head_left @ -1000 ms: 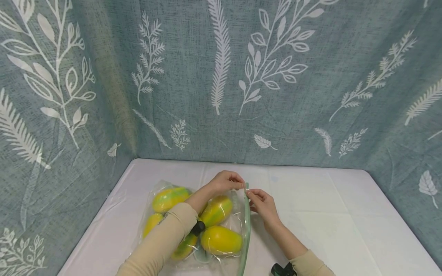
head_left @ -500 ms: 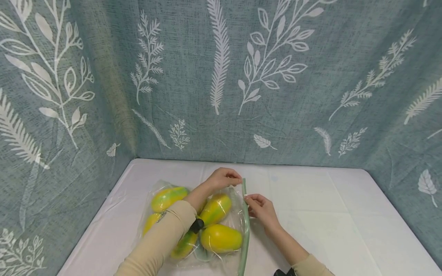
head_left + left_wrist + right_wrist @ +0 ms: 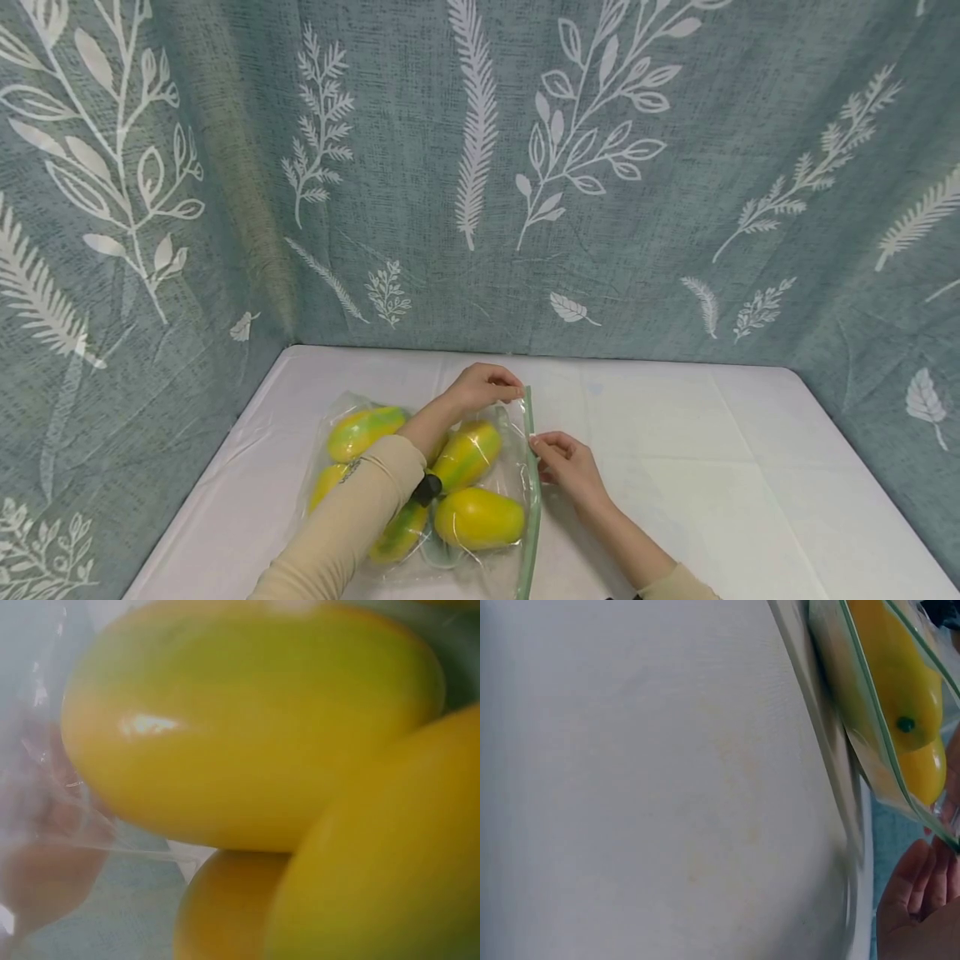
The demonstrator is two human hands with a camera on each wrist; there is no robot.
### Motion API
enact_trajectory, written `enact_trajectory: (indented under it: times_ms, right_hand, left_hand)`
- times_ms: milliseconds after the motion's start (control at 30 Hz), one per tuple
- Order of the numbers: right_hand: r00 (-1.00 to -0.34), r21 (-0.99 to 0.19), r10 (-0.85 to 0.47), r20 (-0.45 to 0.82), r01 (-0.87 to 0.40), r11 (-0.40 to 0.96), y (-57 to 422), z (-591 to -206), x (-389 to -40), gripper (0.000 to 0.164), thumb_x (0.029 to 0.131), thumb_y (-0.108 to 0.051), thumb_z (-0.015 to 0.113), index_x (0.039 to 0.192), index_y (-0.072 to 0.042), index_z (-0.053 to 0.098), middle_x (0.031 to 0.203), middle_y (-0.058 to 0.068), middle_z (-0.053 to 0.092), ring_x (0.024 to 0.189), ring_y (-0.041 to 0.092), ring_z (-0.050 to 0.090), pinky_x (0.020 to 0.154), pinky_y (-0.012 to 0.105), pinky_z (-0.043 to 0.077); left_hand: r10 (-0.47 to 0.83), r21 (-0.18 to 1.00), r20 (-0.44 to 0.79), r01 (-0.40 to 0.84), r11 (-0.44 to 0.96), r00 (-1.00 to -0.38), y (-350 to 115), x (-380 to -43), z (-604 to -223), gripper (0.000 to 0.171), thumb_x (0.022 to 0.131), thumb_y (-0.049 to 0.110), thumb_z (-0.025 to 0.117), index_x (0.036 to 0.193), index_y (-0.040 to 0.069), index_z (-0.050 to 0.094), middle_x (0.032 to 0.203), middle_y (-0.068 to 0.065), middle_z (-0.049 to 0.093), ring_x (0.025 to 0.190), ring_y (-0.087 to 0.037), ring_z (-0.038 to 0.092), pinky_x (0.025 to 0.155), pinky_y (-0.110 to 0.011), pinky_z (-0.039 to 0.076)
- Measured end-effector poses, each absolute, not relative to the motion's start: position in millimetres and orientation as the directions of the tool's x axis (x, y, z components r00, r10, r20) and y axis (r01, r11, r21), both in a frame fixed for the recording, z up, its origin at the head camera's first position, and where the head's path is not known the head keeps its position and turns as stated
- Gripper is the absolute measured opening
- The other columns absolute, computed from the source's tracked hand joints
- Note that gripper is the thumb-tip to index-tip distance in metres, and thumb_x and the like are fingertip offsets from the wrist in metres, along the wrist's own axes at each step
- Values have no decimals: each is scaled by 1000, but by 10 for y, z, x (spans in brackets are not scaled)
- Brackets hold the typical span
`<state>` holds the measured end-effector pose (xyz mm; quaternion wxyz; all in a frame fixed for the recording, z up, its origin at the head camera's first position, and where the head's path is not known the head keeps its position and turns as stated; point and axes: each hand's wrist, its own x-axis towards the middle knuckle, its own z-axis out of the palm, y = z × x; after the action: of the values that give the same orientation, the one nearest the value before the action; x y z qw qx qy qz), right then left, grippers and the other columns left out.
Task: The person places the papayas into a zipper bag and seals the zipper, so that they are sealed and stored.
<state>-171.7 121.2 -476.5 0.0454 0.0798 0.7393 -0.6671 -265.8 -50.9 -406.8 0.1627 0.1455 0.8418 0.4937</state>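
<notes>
A clear zip bag (image 3: 504, 571) lies on its side, with several yellow-green papaya-like fruits (image 3: 480, 518) inside. Its green zip strip (image 3: 531, 517) runs along the right edge. My left hand (image 3: 480, 388) pinches the strip's far end, the forearm crossing over the bag. Lower down the strip, thumb and fingertips of my right hand (image 3: 570, 467) pinch a small white piece on it. Through the plastic, the left wrist view shows a large fruit (image 3: 247, 727) up close. In the right wrist view the green-lined mouth (image 3: 871, 697) stands apart at the near part, fruit showing behind it.
A white cloth (image 3: 712, 483) covers the table, its far edge meeting a blue-green curtain (image 3: 420, 292) with white leaf prints. More curtain hangs at both sides. A black wrist camera (image 3: 427, 490) sits under the left sleeve, over the bag.
My right hand has slid along the strip toward the near side, away from my left hand. The left hand has shifted slightly far and left, and more of the strip shows between them.
</notes>
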Motion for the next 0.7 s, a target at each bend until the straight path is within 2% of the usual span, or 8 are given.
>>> enact_trajectory:
  times_ms: [700]
  right_hand:
    - [-979,-969,22,-203,204,140,1219,-4746,-1560,30,94,-28,66,103,1,65,76,0,67,70,14,58,67,29,56]
  left_hand:
    - [392,892,-143,53,449,-909,-546,-2680,-4061,17,93,20,67,102,7,73,89,0,68,84,-13,63,80,-31,52]
